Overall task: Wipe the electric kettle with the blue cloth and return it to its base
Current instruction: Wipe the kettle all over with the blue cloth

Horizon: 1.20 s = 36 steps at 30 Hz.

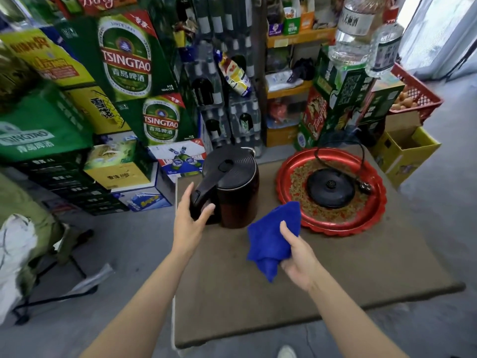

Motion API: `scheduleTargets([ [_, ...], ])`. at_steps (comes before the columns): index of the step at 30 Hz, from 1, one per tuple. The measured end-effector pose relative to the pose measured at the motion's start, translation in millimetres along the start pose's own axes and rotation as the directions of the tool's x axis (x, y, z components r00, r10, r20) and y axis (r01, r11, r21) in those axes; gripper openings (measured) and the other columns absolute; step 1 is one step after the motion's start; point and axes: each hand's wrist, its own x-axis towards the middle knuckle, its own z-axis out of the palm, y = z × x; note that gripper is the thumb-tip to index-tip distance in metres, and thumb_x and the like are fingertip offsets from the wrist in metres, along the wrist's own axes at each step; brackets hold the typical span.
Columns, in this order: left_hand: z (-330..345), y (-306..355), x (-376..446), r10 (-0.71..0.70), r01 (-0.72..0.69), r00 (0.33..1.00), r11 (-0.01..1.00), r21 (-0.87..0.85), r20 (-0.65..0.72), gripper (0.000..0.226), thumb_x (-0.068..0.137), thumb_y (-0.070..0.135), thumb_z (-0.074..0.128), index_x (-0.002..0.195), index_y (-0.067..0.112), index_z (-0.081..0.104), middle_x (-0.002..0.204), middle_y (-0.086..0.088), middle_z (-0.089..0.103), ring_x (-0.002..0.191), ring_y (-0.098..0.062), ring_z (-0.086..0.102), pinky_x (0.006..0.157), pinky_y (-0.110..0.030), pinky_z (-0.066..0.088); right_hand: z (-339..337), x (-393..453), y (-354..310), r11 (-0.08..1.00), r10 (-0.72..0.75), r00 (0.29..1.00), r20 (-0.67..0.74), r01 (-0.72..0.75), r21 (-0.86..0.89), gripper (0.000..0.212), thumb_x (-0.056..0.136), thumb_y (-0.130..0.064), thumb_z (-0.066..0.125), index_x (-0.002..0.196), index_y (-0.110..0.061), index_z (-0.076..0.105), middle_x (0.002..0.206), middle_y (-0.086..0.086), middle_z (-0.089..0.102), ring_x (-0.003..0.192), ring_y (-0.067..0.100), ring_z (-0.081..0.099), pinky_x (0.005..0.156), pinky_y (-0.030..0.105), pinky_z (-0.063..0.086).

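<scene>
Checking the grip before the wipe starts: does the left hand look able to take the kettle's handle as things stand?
Probably yes. The left hand is open right beside the handle, which faces it with nothing between. The right hand holds the blue cloth off to the other side of the kettle.

I'm seeing soft daylight glaring in from the upper right; edges are bowing and blurring, the centre staying sharp.

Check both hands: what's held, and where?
Right hand pinches the blue cloth at its bunched lower edge. Left hand is open at the electric kettle handle, its fingers not closed on it.
</scene>
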Motion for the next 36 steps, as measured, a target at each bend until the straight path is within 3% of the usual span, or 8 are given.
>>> scheduleTargets([
  [9, 22.7, 27.6, 15.9, 0.111, -0.127, 0.977, 0.989, -0.078, -0.181, 0.054, 0.093, 0.027, 0.070, 0.144, 0.027, 0.054, 0.133, 0.004, 0.066, 0.114, 0.000, 0.060, 0.095, -0.006, 0.043, 51.5, 22.9, 31.8, 0.976, -0.213, 0.973, -0.090, 0.207, -0.067, 0.046, 0.099, -0.038, 0.051, 0.142, -0.024, 0.045, 0.123, -0.007, 0.065, 0.111, 0.013, 0.061, 0.085, 0.031, 0.050],
  [14, 20.8, 77.5, 42.6, -0.014, -0.064, 0.962, 0.960, -0.274, -0.273, 0.045, 0.087, 0.040, 0.073, 0.130, 0.026, 0.065, 0.089, -0.004, 0.077, 0.057, -0.012, 0.068, 0.074, -0.041, 0.061, 80.3, 20.0, 12.2, 0.818, -0.483, 0.875, 0.024, 0.461, -0.344, 0.065, 0.093, -0.058, 0.051, 0.150, -0.030, 0.036, 0.149, -0.009, 0.048, 0.138, 0.012, 0.044, 0.109, 0.028, 0.039],
  [16, 13.5, 91.2, 37.9, -0.049, -0.059, 0.956, 0.933, -0.354, -0.289, 0.036, 0.089, 0.029, 0.074, 0.124, 0.020, 0.068, 0.065, 0.008, 0.071, 0.043, -0.001, 0.057, 0.062, -0.028, 0.055, 97.6, 24.2, 0.6, 0.497, -0.664, 0.710, 0.233, 0.652, -0.572, 0.076, 0.090, -0.071, 0.039, 0.156, -0.036, 0.023, 0.165, -0.010, 0.022, 0.154, 0.016, 0.012, 0.125, 0.040, 0.008],
  [18, 5.1, 106.6, 32.7, -0.072, -0.070, 0.954, 0.890, -0.451, -0.290, 0.032, 0.090, 0.023, 0.073, 0.120, 0.013, 0.069, 0.058, 0.010, 0.065, 0.041, -0.003, 0.053, 0.054, -0.024, 0.049, 114.0, 33.3, -13.5, -0.053, -0.727, 0.515, 0.454, 0.617, -0.785, 0.067, 0.094, -0.071, 0.021, 0.155, -0.041, 0.023, 0.168, -0.008, 0.005, 0.154, 0.027, -0.011, 0.123, 0.048, -0.009],
  [22, -23.8, 143.6, 37.5, -0.135, -0.081, 0.945, 0.786, -0.613, -0.297, 0.038, 0.088, 0.020, 0.076, 0.124, 0.011, 0.070, 0.055, 0.007, 0.062, 0.039, -0.011, 0.046, 0.041, -0.025, 0.043, 117.4, 30.5, 1.2, -0.493, -0.759, 0.260, 0.597, 0.368, -0.788, 0.048, 0.105, -0.044, 0.032, 0.151, -0.032, 0.039, 0.164, 0.005, 0.024, 0.150, 0.049, 0.009, 0.114, 0.069, 0.015],
  [26, -58.2, 169.0, 28.3, -0.081, -0.125, 0.955, 0.765, -0.631, -0.287, 0.045, 0.085, 0.018, 0.079, 0.129, 0.016, 0.067, 0.048, 0.009, 0.056, 0.039, -0.011, 0.043, 0.040, -0.024, 0.040, 77.4, 16.4, 54.9, -0.453, -0.754, 0.259, 0.604, 0.459, -0.764, 0.049, 0.105, -0.043, 0.038, 0.153, -0.034, 0.032, 0.168, 0.002, 0.012, 0.149, 0.050, 0.012, 0.106, 0.071, 0.029],
  [32, -90.6, 182.6, 0.7, -0.129, -0.100, 0.963, 0.643, -0.760, -0.236, 0.042, 0.086, 0.016, 0.077, 0.128, 0.016, 0.068, 0.066, 0.000, 0.062, 0.044, -0.015, 0.043, 0.040, -0.024, 0.039, 185.5, -19.5, -61.3, -0.466, -0.797, 0.113, 0.593, 0.508, -0.724, 0.055, 0.099, -0.056, 0.041, 0.150, -0.034, 0.042, 0.163, 0.006, 0.026, 0.147, 0.039, 0.029, 0.109, 0.060, 0.037],
  [36, -105.1, 197.2, -5.4, -0.178, -0.087, 0.957, 0.576, -0.813, -0.229, 0.040, 0.086, 0.014, 0.077, 0.126, 0.015, 0.069, 0.071, 0.003, 0.066, 0.043, -0.012, 0.043, 0.039, -0.022, 0.035, 181.4, -29.6, -62.4, -0.270, -0.865, 0.192, 0.463, 0.598, -0.754, 0.063, 0.096, -0.057, 0.046, 0.152, -0.030, 0.039, 0.163, 0.005, 0.029, 0.147, 0.028, 0.033, 0.107, 0.052, 0.043],
])
